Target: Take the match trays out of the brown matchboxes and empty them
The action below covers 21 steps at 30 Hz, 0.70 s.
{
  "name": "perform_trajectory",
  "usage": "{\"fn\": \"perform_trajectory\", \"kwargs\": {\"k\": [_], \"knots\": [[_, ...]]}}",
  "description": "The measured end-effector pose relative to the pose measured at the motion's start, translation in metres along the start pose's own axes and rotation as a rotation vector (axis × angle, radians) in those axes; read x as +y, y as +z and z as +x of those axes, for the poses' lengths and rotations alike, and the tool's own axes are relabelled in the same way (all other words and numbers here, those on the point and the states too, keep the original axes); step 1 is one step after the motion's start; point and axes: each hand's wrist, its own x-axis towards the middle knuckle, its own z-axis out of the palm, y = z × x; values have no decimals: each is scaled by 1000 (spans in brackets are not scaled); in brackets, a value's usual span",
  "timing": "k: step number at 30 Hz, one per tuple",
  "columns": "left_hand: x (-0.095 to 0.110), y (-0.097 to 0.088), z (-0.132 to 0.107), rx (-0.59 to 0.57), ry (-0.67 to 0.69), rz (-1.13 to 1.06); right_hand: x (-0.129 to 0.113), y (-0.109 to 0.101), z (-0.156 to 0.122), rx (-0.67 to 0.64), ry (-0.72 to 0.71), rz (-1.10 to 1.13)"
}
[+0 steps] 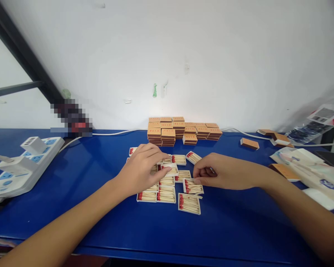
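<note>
My left hand (143, 167) reaches over a cluster of open matchbox trays filled with red-tipped matches. Its thumb and fingers curve around one matchbox tray (171, 170), which appears to sit on top of others; the palm hides part of the cluster. My right hand (215, 172) has curled fingers, with the thumb and forefinger pinching the upper right edge of another matchbox tray (193, 187). A few matches stick out beyond that tray's lower right side. Below it lies a full matchbox tray (189, 203), and a tilted tray (193, 157) is just above my right fingers.
Stacked orange matchboxes (169, 133) stand near the wall. Loose matchbox covers (249, 144) lie at the right, by a tissue pack (308, 174) and a white mouse (321, 199). A power strip (44, 170) with plugs occupies the left of the blue table (114, 226).
</note>
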Motion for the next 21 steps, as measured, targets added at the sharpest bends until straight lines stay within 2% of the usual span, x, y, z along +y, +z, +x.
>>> {"fn": "perform_trajectory", "kwargs": {"k": [9,14,21], "knots": [[-1,0,0,-6,5,-1,16,-14,-3,-17,-12,6],[-1,1,-1,-7,11,0,17,-12,1,60,4,-16],[0,0,0,-23,10,-12,22,-4,5,170,27,-162]]}}
